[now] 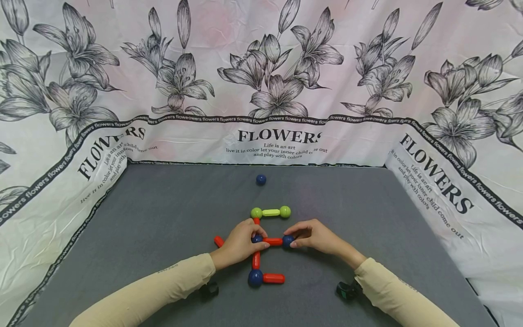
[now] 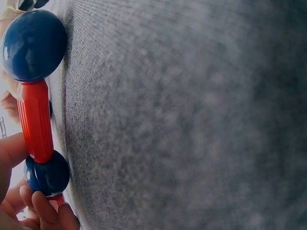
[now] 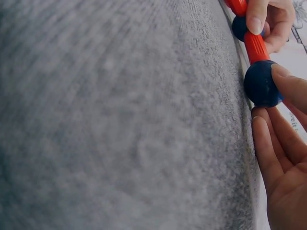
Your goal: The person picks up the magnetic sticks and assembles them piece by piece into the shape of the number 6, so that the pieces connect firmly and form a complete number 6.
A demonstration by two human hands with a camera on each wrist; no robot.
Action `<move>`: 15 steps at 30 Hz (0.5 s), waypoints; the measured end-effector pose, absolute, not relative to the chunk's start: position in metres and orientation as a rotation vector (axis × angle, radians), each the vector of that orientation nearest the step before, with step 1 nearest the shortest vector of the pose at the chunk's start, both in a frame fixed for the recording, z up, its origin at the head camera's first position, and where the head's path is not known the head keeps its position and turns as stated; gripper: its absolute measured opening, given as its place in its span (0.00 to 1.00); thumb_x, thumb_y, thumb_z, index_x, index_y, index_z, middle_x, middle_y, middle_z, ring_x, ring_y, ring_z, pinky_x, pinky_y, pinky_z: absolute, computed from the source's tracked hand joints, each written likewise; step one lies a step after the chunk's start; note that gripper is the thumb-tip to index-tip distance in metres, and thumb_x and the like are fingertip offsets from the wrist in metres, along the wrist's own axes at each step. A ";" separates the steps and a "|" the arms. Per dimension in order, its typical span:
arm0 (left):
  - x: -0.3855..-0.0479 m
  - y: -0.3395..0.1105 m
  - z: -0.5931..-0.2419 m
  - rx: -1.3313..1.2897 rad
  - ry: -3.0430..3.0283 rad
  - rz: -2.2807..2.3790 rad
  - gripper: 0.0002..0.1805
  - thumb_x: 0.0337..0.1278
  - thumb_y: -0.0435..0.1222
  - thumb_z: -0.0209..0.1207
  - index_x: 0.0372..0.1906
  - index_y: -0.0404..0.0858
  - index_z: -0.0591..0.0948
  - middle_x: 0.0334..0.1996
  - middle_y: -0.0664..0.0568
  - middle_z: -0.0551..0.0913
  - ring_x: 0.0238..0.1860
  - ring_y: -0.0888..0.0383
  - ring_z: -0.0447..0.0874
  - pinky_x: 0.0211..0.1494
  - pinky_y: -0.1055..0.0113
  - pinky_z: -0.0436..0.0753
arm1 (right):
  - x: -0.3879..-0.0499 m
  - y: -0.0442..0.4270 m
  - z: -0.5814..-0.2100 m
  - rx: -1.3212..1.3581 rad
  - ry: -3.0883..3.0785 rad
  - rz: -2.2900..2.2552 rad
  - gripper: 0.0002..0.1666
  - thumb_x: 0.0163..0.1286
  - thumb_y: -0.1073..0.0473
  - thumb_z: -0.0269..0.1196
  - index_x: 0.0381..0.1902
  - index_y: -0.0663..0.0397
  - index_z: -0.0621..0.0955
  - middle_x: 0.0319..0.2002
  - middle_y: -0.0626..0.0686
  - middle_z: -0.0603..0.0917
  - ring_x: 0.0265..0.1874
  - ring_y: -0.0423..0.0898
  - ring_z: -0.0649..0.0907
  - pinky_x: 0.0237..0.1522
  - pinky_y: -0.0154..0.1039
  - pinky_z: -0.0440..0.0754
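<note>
Red rods and balls lie joined on the table in an E-like shape. My left hand [image 1: 238, 241] grips the middle blue ball [image 1: 256, 238], its thumb by the red rod [image 1: 272, 241] that runs right. At that rod's far end, my right hand [image 1: 320, 236] pinches another blue ball [image 3: 262, 83] between thumb and fingers. Two yellow-green balls and a yellow-green rod [image 1: 270, 212] form the top arm. The bottom corner has a larger-looking blue ball [image 1: 255, 278] with a red rod [image 1: 273, 278] pointing right, its right end without a ball.
A separate blue ball [image 1: 261, 180] sits near the back of the grey table [image 1: 171, 195]. Left of the shape, a red rod [image 1: 219, 241] is partly covered by my left hand. Flower-printed cloth [image 1: 278, 141] borders the back and sides.
</note>
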State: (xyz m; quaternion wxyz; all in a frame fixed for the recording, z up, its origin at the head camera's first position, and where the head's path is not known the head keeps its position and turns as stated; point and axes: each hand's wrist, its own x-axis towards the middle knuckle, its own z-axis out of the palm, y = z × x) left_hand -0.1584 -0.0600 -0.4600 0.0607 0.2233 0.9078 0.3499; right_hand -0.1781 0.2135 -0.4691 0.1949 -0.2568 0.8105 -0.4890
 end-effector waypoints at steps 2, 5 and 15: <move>-0.159 -0.060 -0.460 0.672 2.744 1.057 0.11 0.52 0.46 0.72 0.38 0.45 0.87 0.28 0.55 0.72 0.30 0.61 0.67 0.31 0.74 0.64 | -0.178 0.213 -0.469 -0.714 2.266 -1.372 0.19 0.63 0.57 0.71 0.52 0.53 0.85 0.51 0.57 0.86 0.43 0.37 0.85 0.46 0.30 0.83; -0.159 -0.060 -0.460 0.670 2.738 1.054 0.12 0.52 0.46 0.72 0.38 0.45 0.87 0.28 0.55 0.72 0.30 0.61 0.67 0.31 0.74 0.64 | -0.178 0.213 -0.467 -0.707 2.257 -1.373 0.20 0.63 0.57 0.71 0.53 0.54 0.85 0.51 0.58 0.86 0.42 0.37 0.85 0.45 0.30 0.83; -0.160 -0.061 -0.459 0.650 2.729 1.047 0.12 0.52 0.47 0.71 0.38 0.47 0.88 0.28 0.56 0.71 0.30 0.62 0.67 0.31 0.74 0.63 | -0.178 0.213 -0.465 -0.689 2.233 -1.378 0.19 0.63 0.57 0.70 0.53 0.54 0.84 0.52 0.59 0.85 0.41 0.37 0.86 0.45 0.31 0.84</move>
